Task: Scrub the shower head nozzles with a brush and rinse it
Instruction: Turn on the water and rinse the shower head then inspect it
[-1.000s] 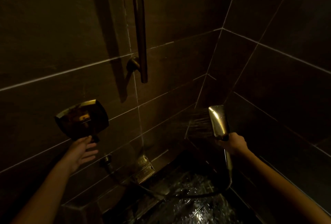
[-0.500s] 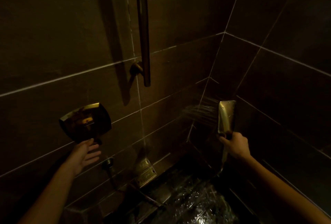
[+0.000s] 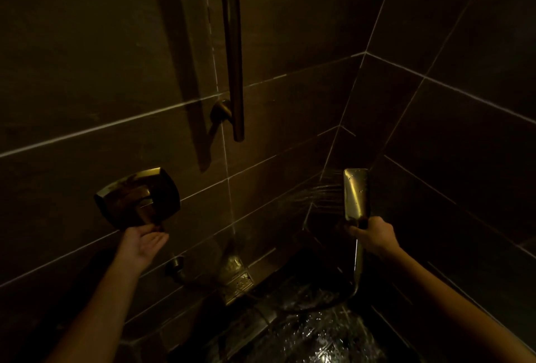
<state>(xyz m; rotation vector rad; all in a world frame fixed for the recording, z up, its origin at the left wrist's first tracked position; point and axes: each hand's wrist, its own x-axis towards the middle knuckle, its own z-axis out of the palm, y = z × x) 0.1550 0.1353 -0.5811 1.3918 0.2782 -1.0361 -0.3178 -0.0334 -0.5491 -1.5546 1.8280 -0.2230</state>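
My right hand (image 3: 374, 236) grips the handle of a brass hand-held shower head (image 3: 356, 194), which stands upright near the wall corner. Thin jets of water (image 3: 322, 191) spray from its face to the left, onto the dark tiles. My left hand (image 3: 143, 242) is palm up at the lower edge of the square brass valve control (image 3: 137, 199) on the left wall, its fingers touching the lever under it. Whether the fingers close around the lever is hard to tell in the dim light. No brush is in view.
A vertical brass slide rail (image 3: 233, 49) runs down the wall and ends above the hands. The hose (image 3: 358, 272) drops from the shower head to a wall outlet (image 3: 175, 265). A brass floor drain (image 3: 239, 286) sits beside the wet, glistening floor (image 3: 316, 336).
My right hand has lifted the spraying shower head and turned it upright. My left hand has turned palm up under the valve control and closed in on its lever.
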